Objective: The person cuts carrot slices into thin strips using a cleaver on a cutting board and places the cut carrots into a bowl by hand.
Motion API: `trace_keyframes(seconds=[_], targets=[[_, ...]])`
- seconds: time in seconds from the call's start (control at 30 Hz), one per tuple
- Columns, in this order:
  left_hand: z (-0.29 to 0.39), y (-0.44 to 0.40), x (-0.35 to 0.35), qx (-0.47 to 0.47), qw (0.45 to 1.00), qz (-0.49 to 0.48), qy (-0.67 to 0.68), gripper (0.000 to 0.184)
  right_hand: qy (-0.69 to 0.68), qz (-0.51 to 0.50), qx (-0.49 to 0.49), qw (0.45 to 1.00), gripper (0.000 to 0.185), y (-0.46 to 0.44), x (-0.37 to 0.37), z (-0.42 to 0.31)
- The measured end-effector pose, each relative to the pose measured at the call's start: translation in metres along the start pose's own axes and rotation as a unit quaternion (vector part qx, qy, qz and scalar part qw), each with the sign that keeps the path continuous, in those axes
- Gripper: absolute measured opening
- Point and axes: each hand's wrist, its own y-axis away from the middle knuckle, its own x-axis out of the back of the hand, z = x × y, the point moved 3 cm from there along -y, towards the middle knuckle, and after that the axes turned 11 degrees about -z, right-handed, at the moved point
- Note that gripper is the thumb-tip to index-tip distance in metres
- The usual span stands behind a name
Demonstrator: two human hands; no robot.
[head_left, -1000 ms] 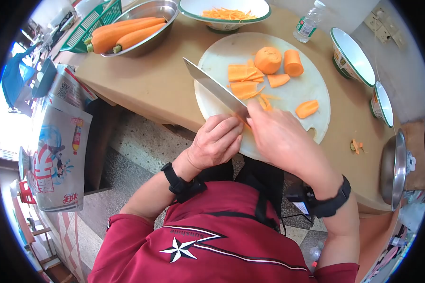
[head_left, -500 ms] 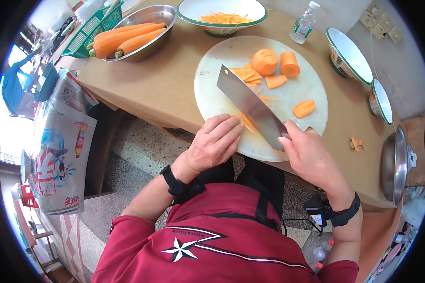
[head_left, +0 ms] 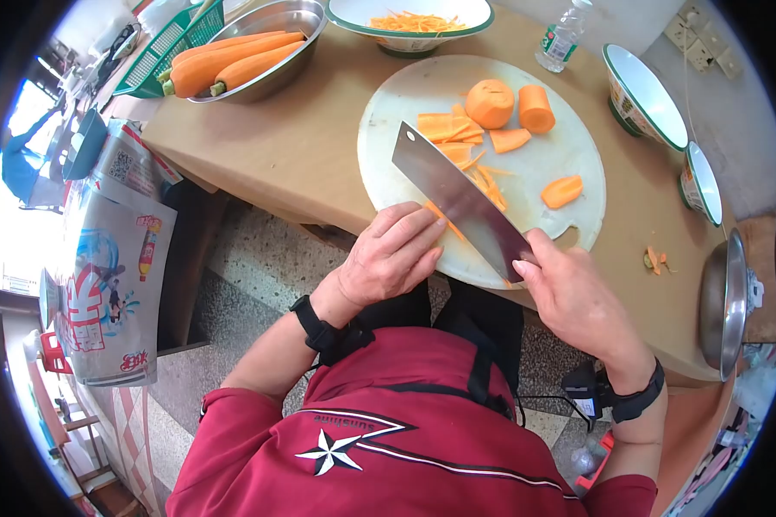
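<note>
My right hand [head_left: 569,293] grips the handle of a cleaver [head_left: 457,194]; its blade slants across the round white cutting board [head_left: 388,164]. Beside the blade, my left hand [head_left: 392,254] is closed, fingertips bunched at the board's near edge on a thin carrot slice [head_left: 445,221], mostly hidden under them. Beyond the blade lie carrot shreds [head_left: 491,185] and a stack of carrot slices [head_left: 447,127]. Two thick carrot chunks [head_left: 490,104] and a flatter piece [head_left: 510,140] rest farther back. Another carrot piece [head_left: 562,192] sits at the board's right.
A steel bowl [head_left: 297,65] of whole carrots and a green basket [head_left: 159,56] stand back left. Behind the board is an enamel bowl [head_left: 414,39] with shreds. A bottle [head_left: 560,39], two bowls [head_left: 647,95], a steel basin [head_left: 722,302] and carrot scraps [head_left: 657,260] are rightward.
The cleaver has shifted slightly, and more carrot shreds show on the far side of its blade. My left hand stays bunched beside it. The whole view has moved a little.
</note>
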Motion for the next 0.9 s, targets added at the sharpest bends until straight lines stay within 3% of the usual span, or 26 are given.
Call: trace_keyframes(seconds=[0.9], targets=[[0.0008,0.0018,-0.0024,0.011,1.000,0.013,-0.013,0.035,0.076,0.012,0.016,0.997,0.015,0.0016,-0.0037,-0.0053]])
